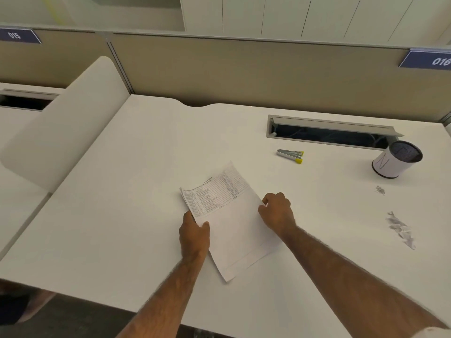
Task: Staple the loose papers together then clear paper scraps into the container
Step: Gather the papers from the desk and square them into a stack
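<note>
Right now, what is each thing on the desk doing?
papers: held at both side edges
left hand: grips papers' left edge
right hand: pinches papers' right edge
stapler: lying on desk, untouched
container: upright, top open
paper scraps: loose on desk
cable hatch: lid open

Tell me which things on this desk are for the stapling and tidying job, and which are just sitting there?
For the job: white printed papers, gripped by left hand and right hand; silver stapler with yellow ends; torn white paper scraps; round mesh container wrapped in white paper.

Just there: grey open cable slot; blue 015 sign; blue 016 sign; beige partition wall.
</note>
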